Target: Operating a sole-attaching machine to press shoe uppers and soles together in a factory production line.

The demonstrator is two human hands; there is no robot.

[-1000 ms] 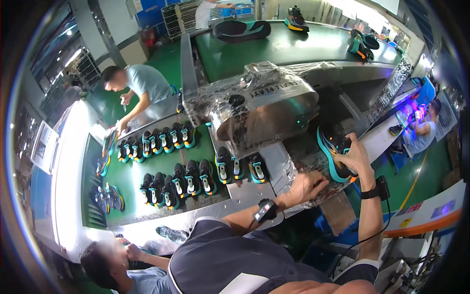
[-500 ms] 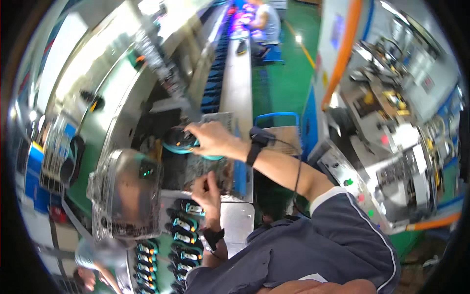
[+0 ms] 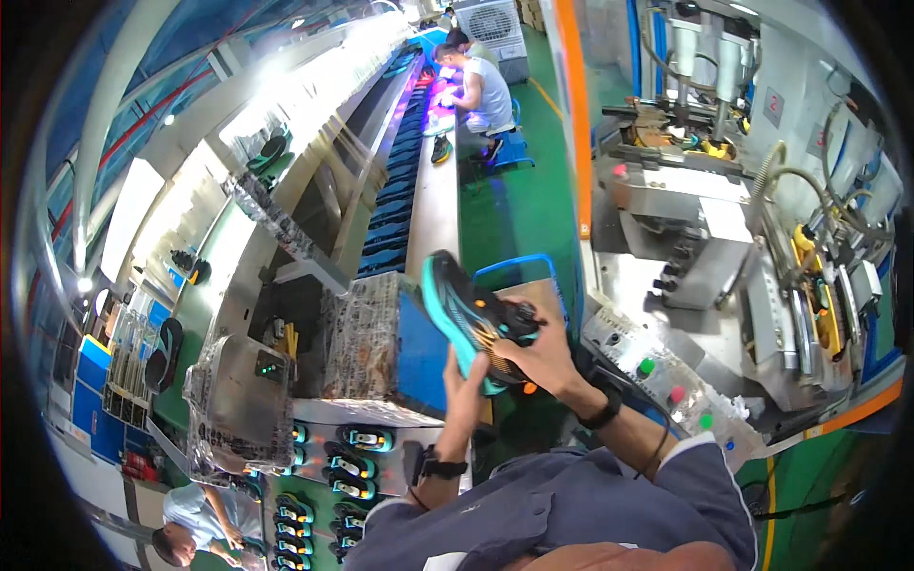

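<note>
A black running shoe (image 3: 464, 303) with a teal sole and orange marks is held up in front of me, toe pointing away and up to the left. My left hand (image 3: 463, 392) grips its sole edge from below on the left, near the heel. My right hand (image 3: 550, 360) is closed around the upper at the collar, its thumb across the shoe's side. Some of the right fingers are hidden behind the shoe. Beyond the left hand stands a plastic-wrapped box (image 3: 360, 333) with a blue side.
To the right is a machine (image 3: 709, 224) with a button panel (image 3: 657, 371). Several similar shoes (image 3: 293, 519) stand in rows at lower left. A plastic-covered control box (image 3: 238, 404) stands left. A conveyor (image 3: 392, 214) runs away from me. Other people sit at its far end; another person is at lower left.
My view has turned right. The right hand, earlier at a shoe on the bench, now holds a shoe up in front of me. The left hand, earlier apart, has joined it on the shoe.
</note>
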